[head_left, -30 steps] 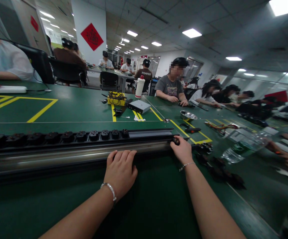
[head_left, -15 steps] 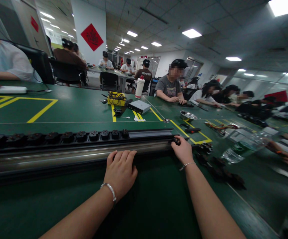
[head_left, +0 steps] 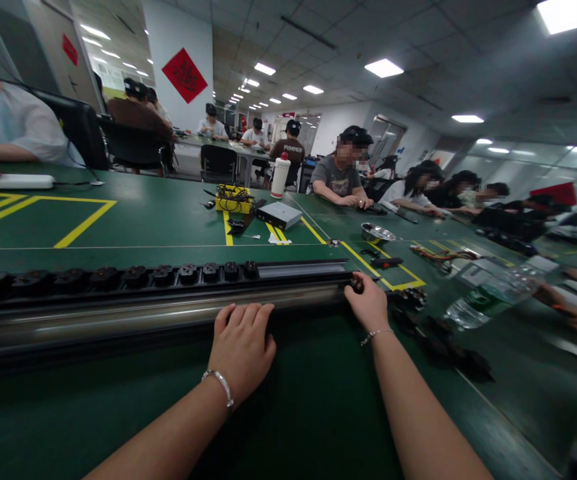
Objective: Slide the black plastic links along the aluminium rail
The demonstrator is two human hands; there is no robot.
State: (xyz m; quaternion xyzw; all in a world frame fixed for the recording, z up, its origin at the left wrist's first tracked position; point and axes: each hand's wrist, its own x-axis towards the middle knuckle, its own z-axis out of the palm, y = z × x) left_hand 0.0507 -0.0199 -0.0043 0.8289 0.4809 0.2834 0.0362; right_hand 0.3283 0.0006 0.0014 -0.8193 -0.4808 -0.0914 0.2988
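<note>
- PUMPKIN, in pale capitals across the back of a brown shirt [head_left: 287, 152], well beyond my fingers, between the left fingers [head_left: 237, 317] and the right fingers [head_left: 368, 287].
- A dark character on the large red diamond sign [head_left: 184, 75], far beyond and left of my left fingers; I can't make it out.
- Another red diamond sign [head_left: 69, 50], smaller, farther left; unreadable.
- Green label [head_left: 484, 301] on a clear bottle [head_left: 461, 312], right of my right fingers; its print is too blurred.
</note>
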